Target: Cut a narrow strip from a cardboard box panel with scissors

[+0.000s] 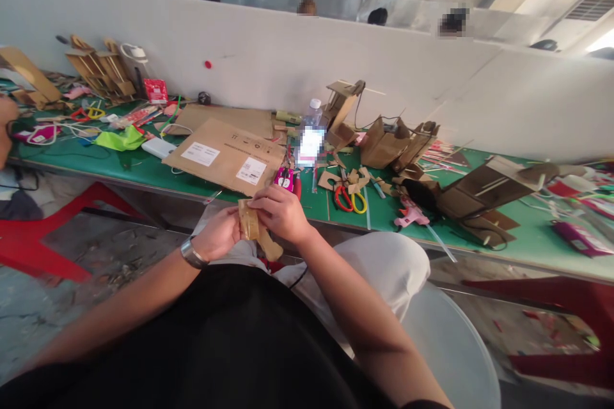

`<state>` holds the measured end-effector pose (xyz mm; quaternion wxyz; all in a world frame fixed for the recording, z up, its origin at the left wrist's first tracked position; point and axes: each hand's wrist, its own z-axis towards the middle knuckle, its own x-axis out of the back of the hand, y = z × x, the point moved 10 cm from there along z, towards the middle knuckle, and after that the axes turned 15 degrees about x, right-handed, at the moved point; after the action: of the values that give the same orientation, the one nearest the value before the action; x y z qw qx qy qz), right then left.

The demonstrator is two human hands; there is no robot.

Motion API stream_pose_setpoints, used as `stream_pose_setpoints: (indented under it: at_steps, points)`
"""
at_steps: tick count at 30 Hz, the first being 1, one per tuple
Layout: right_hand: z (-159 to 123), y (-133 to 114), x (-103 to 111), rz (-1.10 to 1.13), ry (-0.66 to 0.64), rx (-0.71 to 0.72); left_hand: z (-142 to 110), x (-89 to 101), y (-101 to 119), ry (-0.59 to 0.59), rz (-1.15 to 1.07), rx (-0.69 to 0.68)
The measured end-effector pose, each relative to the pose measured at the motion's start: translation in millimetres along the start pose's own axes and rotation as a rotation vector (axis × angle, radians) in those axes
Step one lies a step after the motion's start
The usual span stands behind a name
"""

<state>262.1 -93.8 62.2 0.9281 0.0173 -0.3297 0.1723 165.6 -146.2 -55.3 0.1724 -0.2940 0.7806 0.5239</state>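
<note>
Above my lap, both hands are closed on a small bent cardboard piece [249,220] with a shiny, tape-like surface. My left hand [219,233], with a metal band on its wrist, grips the piece's left side. Fingers of my right hand [282,209] pinch its upper edge from the right. A rounded cardboard strip [270,246] hangs below; whether it joins the held piece I cannot tell. Just beyond my hands, a flat cardboard sheet [225,153] with white labels lies on the green table [316,204].
Scissors with red and yellow handles [343,199] and a pink glue gun [411,214] lie to the right. Cardboard constructions [384,144] stand behind them. A lit phone [311,146] leans near a bottle [314,114]. Red stools [48,230] flank my seat. A white partition [268,57] backs the table.
</note>
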Motion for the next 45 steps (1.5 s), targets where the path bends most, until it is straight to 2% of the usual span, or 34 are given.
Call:
stream_pose_setpoints:
  at_steps: [3, 7, 11, 14, 21, 24, 26, 28, 30, 33, 36, 40, 45]
  points:
    - [0.9, -2.1, -1.2, -0.026, -0.026, 0.041, -0.7, 2.4, 5.9, 0.006, -0.041, 0.019]
    - [1.1, -1.1, -1.7, -0.021, -0.054, 0.043, -3.7, 1.0, 5.3, -0.006, -0.123, 0.114]
    - [2.6, -3.2, -1.4, -0.006, -0.065, 0.065, -8.9, -4.9, 10.9, -0.037, -0.110, 0.087]
    - [4.1, -3.3, 0.1, 0.005, -0.074, 0.064, -9.9, -6.6, 14.0, -0.042, -0.031, 0.048]
    - [4.7, 1.2, -2.9, 0.163, -0.172, 0.004, -4.9, 7.0, 17.4, 0.063, 0.113, -0.017]
    - [3.8, 8.3, -0.2, 0.201, -0.136, -0.064, -5.5, 2.8, 16.9, 0.038, 0.226, -0.034]
    - [1.9, 13.5, -2.2, 0.207, -0.132, -0.116, -7.4, -2.2, 17.4, 0.031, 0.375, -0.057]
    - [-1.1, 16.5, -10.5, 0.232, -0.178, -0.154, -9.6, -7.6, 19.0, 0.031, 0.525, -0.097]
    - [-4.7, 19.6, -18.0, 0.264, -0.214, -0.200, -10.2, -10.4, 18.1, 0.023, 0.575, -0.109]
    - [-8.9, 28.4, -14.2, 0.267, -0.147, -0.296, -7.1, -8.0, 5.6, -0.001, 0.490, -0.006]
    - [-9.2, 32.1, -1.7, 0.184, -0.055, -0.322, -5.8, -4.1, -10.4, -0.011, 0.404, 0.112]
    - [-4.5, 24.4, 8.0, 0.036, -0.017, -0.232, -7.2, -0.9, -18.9, -0.007, 0.346, 0.159]
    - [2.5, 7.5, 4.6, 0.073, -0.034, -0.071, -6.2, 4.1, -12.0, 0.021, 0.203, 0.134]
